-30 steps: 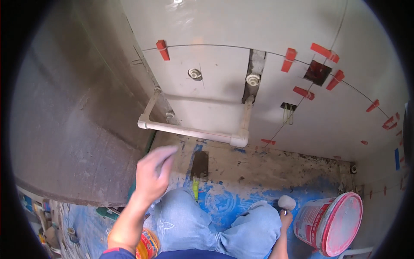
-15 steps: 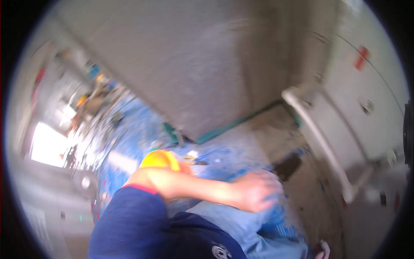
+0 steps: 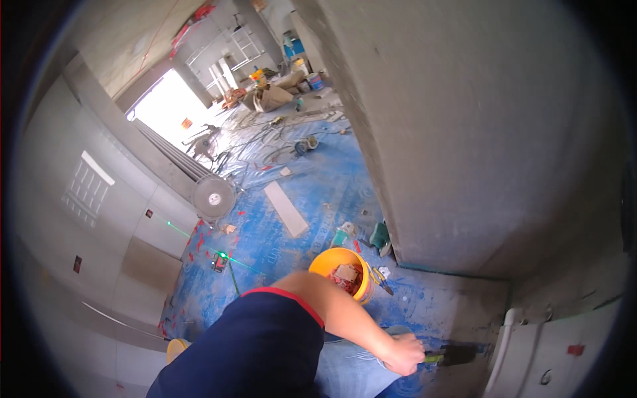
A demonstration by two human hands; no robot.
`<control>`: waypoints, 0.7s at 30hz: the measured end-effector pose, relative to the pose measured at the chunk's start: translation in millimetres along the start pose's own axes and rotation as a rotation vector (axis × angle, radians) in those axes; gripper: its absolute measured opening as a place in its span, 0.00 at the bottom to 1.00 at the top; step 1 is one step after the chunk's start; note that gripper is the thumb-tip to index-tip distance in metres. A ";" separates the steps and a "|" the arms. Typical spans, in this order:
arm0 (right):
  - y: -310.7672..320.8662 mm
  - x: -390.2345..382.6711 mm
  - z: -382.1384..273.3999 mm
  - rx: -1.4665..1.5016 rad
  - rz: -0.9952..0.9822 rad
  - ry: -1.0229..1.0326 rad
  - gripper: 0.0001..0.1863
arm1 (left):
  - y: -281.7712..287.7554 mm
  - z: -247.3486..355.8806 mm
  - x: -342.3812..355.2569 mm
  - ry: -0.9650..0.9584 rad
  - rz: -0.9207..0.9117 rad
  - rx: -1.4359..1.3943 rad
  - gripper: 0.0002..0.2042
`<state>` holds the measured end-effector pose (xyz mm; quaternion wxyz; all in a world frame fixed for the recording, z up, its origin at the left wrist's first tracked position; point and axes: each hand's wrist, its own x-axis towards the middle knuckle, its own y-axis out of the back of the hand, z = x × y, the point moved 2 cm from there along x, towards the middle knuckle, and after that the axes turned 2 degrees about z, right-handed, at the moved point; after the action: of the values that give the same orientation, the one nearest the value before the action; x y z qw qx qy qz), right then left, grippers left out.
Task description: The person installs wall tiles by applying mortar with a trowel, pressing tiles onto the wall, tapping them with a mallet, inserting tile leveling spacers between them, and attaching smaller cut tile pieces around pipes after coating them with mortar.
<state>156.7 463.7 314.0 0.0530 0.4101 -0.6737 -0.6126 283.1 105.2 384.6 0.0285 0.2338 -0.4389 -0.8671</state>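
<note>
My left arm in a navy sleeve with red trim reaches across from the lower left. My left hand is closed beside my jeans-covered leg, fingers curled. A small yellow-green piece shows just past the knuckles, next to a dark flat patch on the floor; whether the hand holds that piece is hidden. Under the forearm's far side stands a yellow bucket with small red pieces and a beige chunk in it. Yellow-handled pliers lie against the bucket's right. My right hand is out of view.
Blue sheeting covers the floor, with a grey plank on it. A grey wall juts in at right; a white pipe stands lower right. A round grey disc and green laser light are at left. Cables and sacks lie farther off.
The view has swung left, showing more of the room. My left hand, blurred before, now appears lower in the picture beside my leg. The bucket has come out from behind my arm.
</note>
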 end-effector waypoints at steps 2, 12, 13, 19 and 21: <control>-14.4 -10.8 -0.6 -0.017 0.122 0.137 0.19 | -2.4 -2.7 -21.9 0.091 -0.079 -0.013 0.13; 5.5 -186.4 -121.7 0.252 0.242 0.595 0.14 | -36.8 96.5 -239.9 0.189 0.379 0.362 0.17; 29.2 -196.8 -120.0 0.216 0.235 0.608 0.14 | -32.0 101.4 -253.7 0.233 0.287 0.380 0.17; 141.4 -218.7 -120.5 0.214 -0.388 0.325 0.15 | 40.8 78.7 -337.7 0.540 0.066 -0.106 0.12; 173.9 -207.7 -126.2 0.254 -0.438 0.126 0.14 | 55.1 59.7 -378.1 0.619 -0.012 -0.244 0.12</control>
<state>281.0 478.3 585.4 -0.0911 0.5868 -0.6358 -0.4931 585.0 212.3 601.3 0.1831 0.4834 -0.3008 -0.8014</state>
